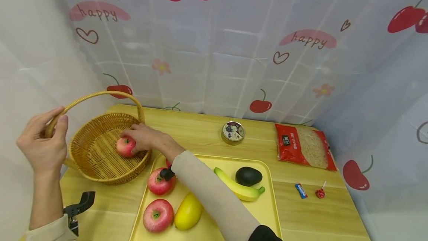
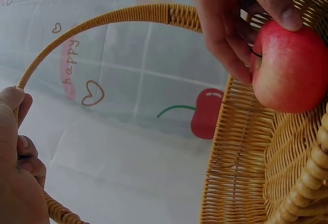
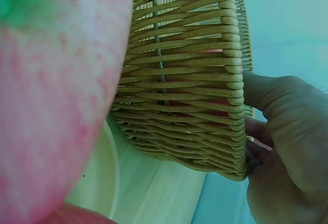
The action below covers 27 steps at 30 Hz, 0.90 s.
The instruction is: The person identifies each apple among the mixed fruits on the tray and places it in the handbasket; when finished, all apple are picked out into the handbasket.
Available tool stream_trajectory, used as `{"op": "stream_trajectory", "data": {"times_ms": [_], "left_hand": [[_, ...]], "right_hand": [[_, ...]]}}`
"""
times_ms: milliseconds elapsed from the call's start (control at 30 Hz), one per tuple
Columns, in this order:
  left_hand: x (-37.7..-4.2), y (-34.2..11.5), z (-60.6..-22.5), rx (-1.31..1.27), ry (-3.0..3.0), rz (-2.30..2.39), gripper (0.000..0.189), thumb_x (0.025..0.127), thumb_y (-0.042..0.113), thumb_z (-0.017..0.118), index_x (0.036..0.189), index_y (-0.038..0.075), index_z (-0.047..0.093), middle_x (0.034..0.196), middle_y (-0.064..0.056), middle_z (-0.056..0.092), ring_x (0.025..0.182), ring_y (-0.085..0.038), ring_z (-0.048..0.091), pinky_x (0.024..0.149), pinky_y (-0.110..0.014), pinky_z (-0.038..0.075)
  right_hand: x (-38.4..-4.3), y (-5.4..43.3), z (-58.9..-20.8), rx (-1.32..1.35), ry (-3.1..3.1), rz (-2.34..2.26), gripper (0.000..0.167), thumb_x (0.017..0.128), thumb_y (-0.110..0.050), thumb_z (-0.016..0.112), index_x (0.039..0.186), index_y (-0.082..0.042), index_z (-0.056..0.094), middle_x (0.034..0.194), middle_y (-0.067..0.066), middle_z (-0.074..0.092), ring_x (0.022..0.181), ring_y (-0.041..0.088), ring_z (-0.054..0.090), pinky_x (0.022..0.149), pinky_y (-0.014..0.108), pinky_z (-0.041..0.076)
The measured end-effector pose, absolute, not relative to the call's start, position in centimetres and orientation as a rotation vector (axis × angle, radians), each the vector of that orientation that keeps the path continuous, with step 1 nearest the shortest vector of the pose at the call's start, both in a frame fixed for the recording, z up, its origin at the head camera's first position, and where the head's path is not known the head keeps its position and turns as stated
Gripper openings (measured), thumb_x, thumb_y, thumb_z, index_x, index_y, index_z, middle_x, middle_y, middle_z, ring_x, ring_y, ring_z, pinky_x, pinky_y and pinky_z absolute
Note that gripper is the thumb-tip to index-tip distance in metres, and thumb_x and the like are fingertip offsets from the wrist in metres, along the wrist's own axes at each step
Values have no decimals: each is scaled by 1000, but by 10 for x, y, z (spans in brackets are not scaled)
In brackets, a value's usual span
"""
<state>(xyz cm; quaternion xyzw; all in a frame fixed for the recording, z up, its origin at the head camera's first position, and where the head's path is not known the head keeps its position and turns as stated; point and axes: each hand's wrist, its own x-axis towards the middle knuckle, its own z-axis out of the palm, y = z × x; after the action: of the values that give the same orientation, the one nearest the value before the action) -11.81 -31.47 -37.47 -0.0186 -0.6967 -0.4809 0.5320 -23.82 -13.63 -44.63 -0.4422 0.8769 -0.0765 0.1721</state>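
Note:
My left hand (image 1: 46,144) grips the arched handle (image 1: 100,93) of a wicker basket (image 1: 112,179) at the left of the table. Fingers of my right hand (image 1: 143,137) hold a red apple (image 1: 125,147) within the basket, by its right side. In the left wrist view, thumb and fingers press the apple (image 2: 294,70) around its stem end, with woven wall behind it. The right wrist view shows the basket's slatted side (image 3: 189,90) up close, and my hand (image 3: 287,131) reaches over its rim; the apple there appears only as red through the slats.
Right of the basket, a yellow tray (image 1: 272,196) bears apples (image 1: 158,215), a mango (image 1: 188,211), a banana (image 1: 245,192) and an avocado (image 1: 249,176). Beyond it stand a round tin (image 1: 233,132) and a red bag (image 1: 304,146). A wrapped candy (image 1: 301,191) and a lollipop (image 1: 320,193) lie rightward.

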Motion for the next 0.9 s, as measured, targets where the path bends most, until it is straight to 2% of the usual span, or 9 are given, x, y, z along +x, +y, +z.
{"op": "stream_trajectory", "data": {"times_ms": [233, 900], "left_hand": [[-117, -312, -374, -46, -1664, -1141, 17, 90, 3, 71, 103, -8, 76, 94, 14, 69, 71, 2, 48, 59, -4, 36], [-117, -311, -371, -36, -1646, -1159, 17, 89, 1, 71, 102, -9, 76, 94, 11, 71, 73, 2, 51, 61, -5, 39]], "right_hand": [[-238, -134, -448, -1270, 2552, -190, 61, 94, -32, 72, 148, -36, 45, 143, -5, 44, 132, 12, 40, 106, 20, 38], [-238, -135, -446, -1210, 2540, -268, 62, 93, -34, 73, 148, -38, 45, 139, -8, 44, 131, 9, 38, 103, 18, 39]]}}
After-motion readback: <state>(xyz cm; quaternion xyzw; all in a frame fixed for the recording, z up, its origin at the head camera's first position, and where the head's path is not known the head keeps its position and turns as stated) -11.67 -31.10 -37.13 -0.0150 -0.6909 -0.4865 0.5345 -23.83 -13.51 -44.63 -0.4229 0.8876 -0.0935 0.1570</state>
